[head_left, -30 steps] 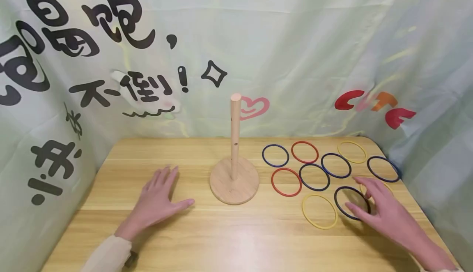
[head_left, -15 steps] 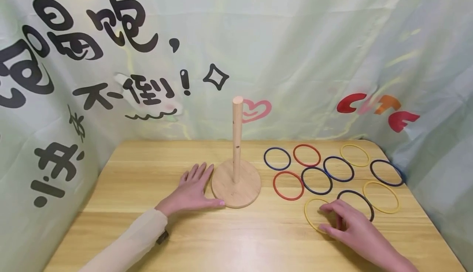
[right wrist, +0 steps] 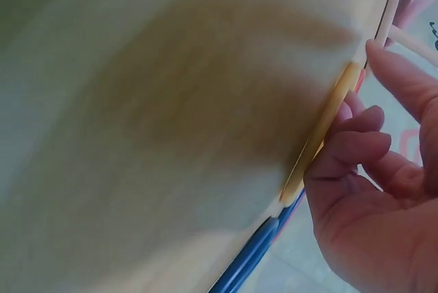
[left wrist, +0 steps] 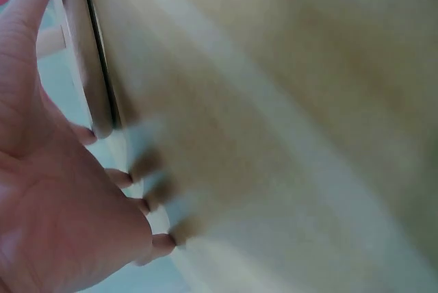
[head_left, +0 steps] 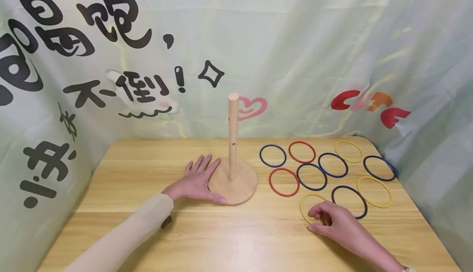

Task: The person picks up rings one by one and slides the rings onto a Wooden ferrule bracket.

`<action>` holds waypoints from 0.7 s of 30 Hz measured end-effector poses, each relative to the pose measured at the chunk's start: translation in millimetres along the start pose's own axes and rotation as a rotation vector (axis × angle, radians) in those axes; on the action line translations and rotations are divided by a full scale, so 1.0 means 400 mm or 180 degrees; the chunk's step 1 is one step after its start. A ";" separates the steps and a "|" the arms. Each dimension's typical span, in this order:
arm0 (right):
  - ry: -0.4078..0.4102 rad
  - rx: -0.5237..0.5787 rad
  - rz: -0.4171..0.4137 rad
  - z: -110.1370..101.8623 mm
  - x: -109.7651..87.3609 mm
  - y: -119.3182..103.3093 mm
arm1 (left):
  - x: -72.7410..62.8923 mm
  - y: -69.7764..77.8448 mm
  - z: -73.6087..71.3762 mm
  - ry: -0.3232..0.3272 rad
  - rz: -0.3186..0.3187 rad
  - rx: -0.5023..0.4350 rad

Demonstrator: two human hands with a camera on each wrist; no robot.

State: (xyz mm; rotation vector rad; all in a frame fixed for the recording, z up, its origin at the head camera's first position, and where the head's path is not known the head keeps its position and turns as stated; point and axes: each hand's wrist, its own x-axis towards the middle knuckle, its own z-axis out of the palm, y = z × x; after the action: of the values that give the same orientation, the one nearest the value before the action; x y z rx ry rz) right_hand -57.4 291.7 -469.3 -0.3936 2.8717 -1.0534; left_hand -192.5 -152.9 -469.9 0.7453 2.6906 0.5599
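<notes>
In the head view my left hand (head_left: 196,183) rests beside a round wooden base (head_left: 242,192) that carries an upright post (head_left: 233,140). Its fingers are spread, with the thumb and index finger along the base's left edge. The left wrist view shows the thumb lying along the base (left wrist: 96,94) and the other fingertips down at the tabletop. My right hand (head_left: 341,227) hovers over the near yellow ring (head_left: 301,206) and hides its right part. Seen from the right wrist, the fingers curl loosely close to this yellow ring (right wrist: 320,132), the thumb apart from them.
Several thin rings lie flat on the wooden table (head_left: 229,239) right of the base, among them a near red ring (head_left: 270,180), a far yellow ring (head_left: 335,148) and a dark ring (head_left: 345,187) next to my right hand. A printed curtain (head_left: 295,50) encloses the back and sides.
My left hand has moved right to the base's edge. My right hand has moved left from the dark ring to the near yellow ring, its fingers more curled now.
</notes>
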 end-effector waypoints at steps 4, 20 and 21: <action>-0.0157 -0.0059 0.0144 0.001 0.011 -0.011 | 0.010 -0.003 -0.007 -0.0086 0.0007 0.0073; 0.0821 0.0082 -0.0550 -0.008 0.029 -0.066 | 0.017 -0.017 0.007 -0.0136 -0.0036 0.0053; 0.0977 0.0051 -0.0692 -0.012 0.032 -0.073 | 0.014 -0.013 0.002 -0.0153 -0.0030 0.0075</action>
State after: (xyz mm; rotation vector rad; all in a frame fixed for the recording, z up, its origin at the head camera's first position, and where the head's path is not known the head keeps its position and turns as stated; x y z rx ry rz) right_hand -64.1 269.9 -446.5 -0.6044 3.1406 -1.2721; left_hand -199.0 -153.5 -473.9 0.7425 2.6593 0.5026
